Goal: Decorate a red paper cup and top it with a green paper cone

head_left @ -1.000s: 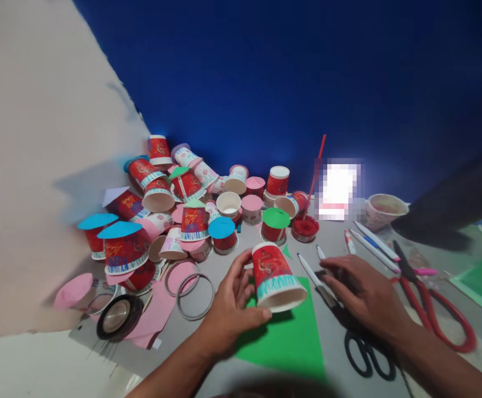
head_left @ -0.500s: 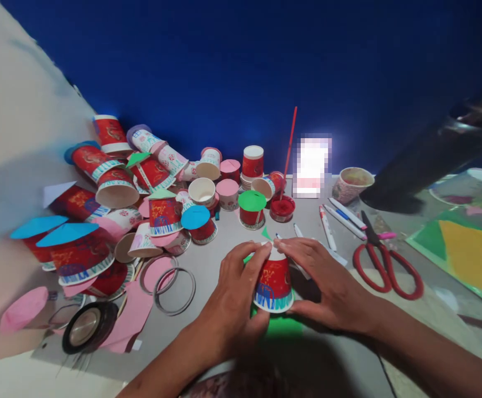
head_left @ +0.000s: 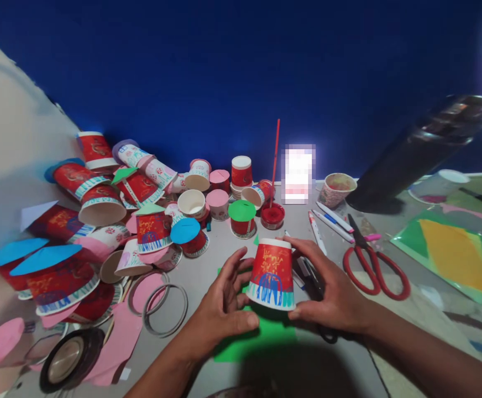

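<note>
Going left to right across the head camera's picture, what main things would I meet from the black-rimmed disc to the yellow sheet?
Black-rimmed disc, two grey rings, left hand, red paper cup, right hand, red-handled scissors, yellow sheet.

1. You had a dark blue wall (head_left: 208, 66) in front.
2. At your right, a black cylinder (head_left: 410, 157) stood tilted, just beside a patterned cup (head_left: 336, 191).
3. Your two grey rings (head_left: 187, 309) were overlapping on the left.
4. Near them, you had a black round object (head_left: 69, 356) with metal centre.
</note>
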The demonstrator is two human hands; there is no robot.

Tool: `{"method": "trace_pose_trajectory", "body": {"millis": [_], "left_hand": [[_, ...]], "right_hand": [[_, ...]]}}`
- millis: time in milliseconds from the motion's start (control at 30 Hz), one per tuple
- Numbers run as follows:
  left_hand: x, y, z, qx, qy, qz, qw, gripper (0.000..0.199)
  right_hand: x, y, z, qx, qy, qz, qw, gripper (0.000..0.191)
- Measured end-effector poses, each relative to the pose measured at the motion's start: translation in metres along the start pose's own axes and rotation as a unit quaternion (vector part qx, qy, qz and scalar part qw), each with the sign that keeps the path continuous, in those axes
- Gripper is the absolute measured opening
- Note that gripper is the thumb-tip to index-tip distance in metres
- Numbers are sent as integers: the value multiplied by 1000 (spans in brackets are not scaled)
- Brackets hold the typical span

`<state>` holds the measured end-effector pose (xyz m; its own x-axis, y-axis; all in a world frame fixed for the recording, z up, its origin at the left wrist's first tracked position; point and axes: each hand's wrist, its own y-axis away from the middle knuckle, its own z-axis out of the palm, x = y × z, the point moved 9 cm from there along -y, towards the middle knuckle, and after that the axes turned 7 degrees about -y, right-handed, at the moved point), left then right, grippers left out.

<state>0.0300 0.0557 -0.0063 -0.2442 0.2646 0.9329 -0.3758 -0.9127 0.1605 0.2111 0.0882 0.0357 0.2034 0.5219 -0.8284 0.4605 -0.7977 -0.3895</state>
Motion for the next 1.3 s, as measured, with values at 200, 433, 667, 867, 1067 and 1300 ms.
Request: {"method": "trace_pose_trajectory", "body": {"millis": [200,433,667,867,1067,1300], "left_hand": [[38,12,-5,29,-263,39,963,104],[34,18,-22,61,-351,36,934,93],[50,19,-28,149,-468,145,859,88],[47,18,-21,129,-514,171,831,88],[46,19,-18,140,-518,170,827,89],[47,19,-18,156,-526,159,821,91]], "right_hand": [[-12,-1,19,-97,-31,-39,994,106],[6,-15,-28,17,69,38,997,27],[23,-18,-48,12,292,73,953,19],[34,-16,-26,-61,383,55,920,17],[31,-14,-11,-120,392,-1,912,32],[19,-6,9,-122,385,-30,914,23]]}}
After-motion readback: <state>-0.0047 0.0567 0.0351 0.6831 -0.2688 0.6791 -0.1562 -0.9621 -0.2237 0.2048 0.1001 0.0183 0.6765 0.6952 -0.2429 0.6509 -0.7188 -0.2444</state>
